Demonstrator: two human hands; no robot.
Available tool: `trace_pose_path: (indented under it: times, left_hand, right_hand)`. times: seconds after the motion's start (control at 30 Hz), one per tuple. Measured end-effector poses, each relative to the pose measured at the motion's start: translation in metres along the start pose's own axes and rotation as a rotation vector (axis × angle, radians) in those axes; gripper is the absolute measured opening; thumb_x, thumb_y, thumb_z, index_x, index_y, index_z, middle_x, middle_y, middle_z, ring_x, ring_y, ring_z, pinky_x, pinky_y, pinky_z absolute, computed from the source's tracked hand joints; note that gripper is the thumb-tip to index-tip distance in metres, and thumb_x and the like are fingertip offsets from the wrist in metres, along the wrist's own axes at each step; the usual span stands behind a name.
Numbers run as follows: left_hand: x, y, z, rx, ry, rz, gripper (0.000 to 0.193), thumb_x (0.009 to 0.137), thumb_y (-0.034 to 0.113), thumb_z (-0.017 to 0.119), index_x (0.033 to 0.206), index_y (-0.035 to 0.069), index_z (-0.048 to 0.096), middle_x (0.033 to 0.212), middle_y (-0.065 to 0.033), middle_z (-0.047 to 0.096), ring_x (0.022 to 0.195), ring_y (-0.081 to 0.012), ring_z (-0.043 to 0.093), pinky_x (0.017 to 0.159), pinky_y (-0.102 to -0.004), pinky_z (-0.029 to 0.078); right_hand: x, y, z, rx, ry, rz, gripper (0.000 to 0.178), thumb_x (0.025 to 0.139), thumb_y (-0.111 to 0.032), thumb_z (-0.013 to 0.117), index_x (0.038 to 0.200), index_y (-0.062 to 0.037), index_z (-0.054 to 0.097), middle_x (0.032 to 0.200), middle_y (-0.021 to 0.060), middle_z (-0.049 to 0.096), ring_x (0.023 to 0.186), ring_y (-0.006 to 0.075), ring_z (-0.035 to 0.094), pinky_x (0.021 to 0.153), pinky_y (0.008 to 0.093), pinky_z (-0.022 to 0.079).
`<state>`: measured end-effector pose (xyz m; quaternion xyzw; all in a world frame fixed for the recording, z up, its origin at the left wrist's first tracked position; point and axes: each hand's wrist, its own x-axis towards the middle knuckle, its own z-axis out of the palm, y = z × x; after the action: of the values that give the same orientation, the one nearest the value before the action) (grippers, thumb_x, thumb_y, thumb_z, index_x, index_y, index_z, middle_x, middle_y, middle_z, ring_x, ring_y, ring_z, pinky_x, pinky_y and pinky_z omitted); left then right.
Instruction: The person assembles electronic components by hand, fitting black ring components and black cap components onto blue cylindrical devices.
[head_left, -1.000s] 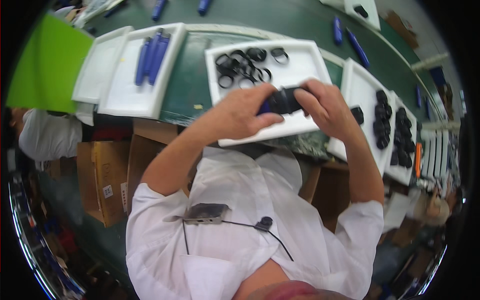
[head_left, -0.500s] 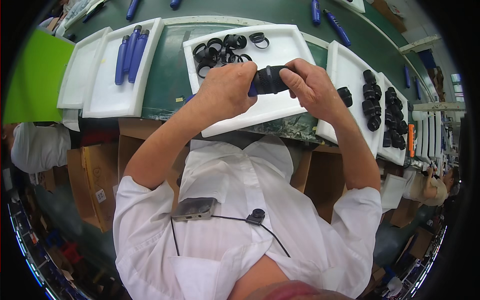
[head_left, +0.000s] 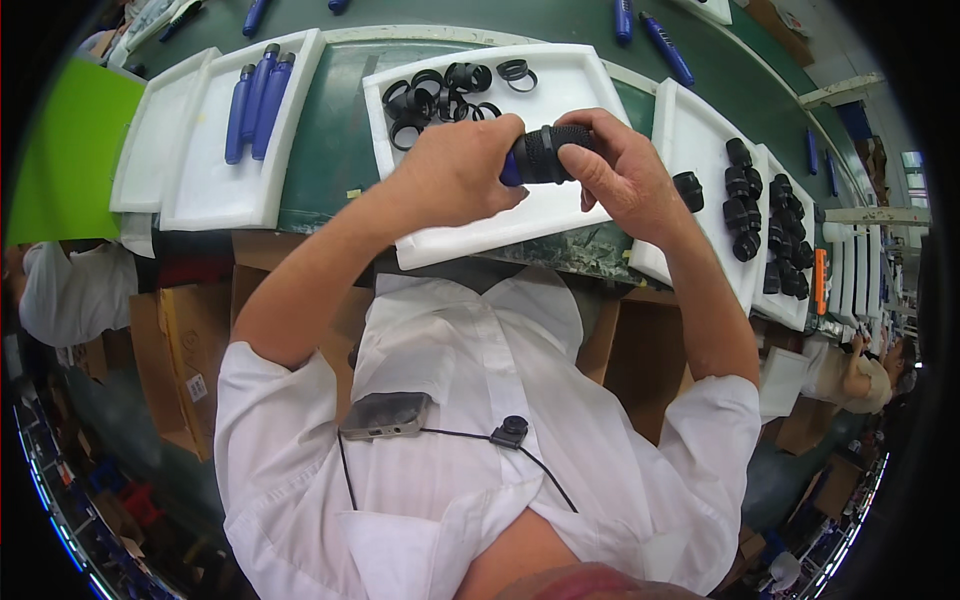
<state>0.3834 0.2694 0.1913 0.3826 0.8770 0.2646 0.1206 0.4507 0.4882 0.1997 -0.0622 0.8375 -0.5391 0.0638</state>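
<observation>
A microphone with a blue body and a black mesh head is held sideways between my hands, over the middle white foam tray. My left hand is wrapped round the blue body and hides most of it. My right hand grips the mesh head from the right, thumb on the near side and fingers over the top. Behind my left hand, several black rings lie in a loose group in the tray. One ring-shaped piece sits apart from them.
To the left, a foam tray holds 3 blue microphone bodies. Two trays on the right carry several black mesh heads. More blue bodies lie on the green bench beyond. Open cardboard boxes stand below the bench edge.
My right fingers have shifted their hold on the mesh head, with the thumb still across it. The blue end that showed behind my left wrist is now hidden. The whole view has moved slightly.
</observation>
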Motion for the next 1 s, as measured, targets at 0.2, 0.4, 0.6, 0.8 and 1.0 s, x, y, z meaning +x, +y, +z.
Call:
trace_pose_path:
  times: [0.2,0.4,0.6,0.8,1.0]
  left_hand:
    - [0.002,-0.008,0.002,-0.071,-0.071,-0.092,0.034,0.077,0.020,0.079,0.100,0.003,0.060,0.082,-0.0159,0.068,0.079,-0.0356,0.069,0.072,-0.0435,0.053]
    - [0.006,-0.012,0.018,0.136,0.074,0.005,0.032,0.072,0.019,0.077,0.095,0.001,0.065,0.075,-0.0161,0.068,0.070,-0.0308,0.071,0.068,-0.0408,0.056]
    - [0.010,-0.028,-0.002,-0.711,-0.507,-0.115,0.032,0.063,0.017,0.079,0.086,0.001,0.065,0.068,-0.0061,0.062,0.058,-0.0147,0.062,0.057,-0.0295,0.050]
    - [0.013,-0.032,-0.008,-0.981,-0.677,-0.059,0.042,0.065,0.023,0.081,0.096,0.000,0.064,0.072,-0.0070,0.061,0.057,-0.0147,0.059,0.055,-0.0279,0.049]
    - [0.005,-0.018,-0.004,-0.799,-0.414,-0.051,0.056,0.079,0.039,0.081,0.111,-0.002,0.061,0.086,-0.0103,0.063,0.066,-0.0152,0.062,0.059,-0.0288,0.052]
  right_hand:
    - [-0.001,-0.001,0.003,0.096,0.006,-0.153,0.050,0.101,-0.041,0.065,0.127,0.0016,0.059,0.094,0.0102,0.064,0.069,0.0100,0.062,0.054,0.0247,0.051]
    - [0.008,0.005,0.010,0.271,0.000,0.270,0.050,0.094,-0.042,0.072,0.121,-0.0002,0.064,0.076,0.0028,0.062,0.064,0.0092,0.060,0.052,0.0250,0.049]
    - [0.000,-0.001,-0.001,-0.078,-0.170,-0.390,0.048,0.084,0.003,0.075,0.129,-0.0052,0.061,0.118,0.0088,0.063,0.108,0.0189,0.061,0.096,0.0343,0.049]
    - [0.000,-0.020,-0.006,-0.230,-0.158,-0.553,0.055,0.078,0.006,0.074,0.130,-0.0062,0.061,0.124,0.0107,0.060,0.113,0.0218,0.059,0.098,0.0365,0.048]
    - [0.007,-0.014,-0.001,0.080,0.026,0.113,0.052,0.085,-0.028,0.079,0.125,0.0003,0.061,0.084,0.0071,0.064,0.072,0.0113,0.063,0.059,0.0261,0.051]
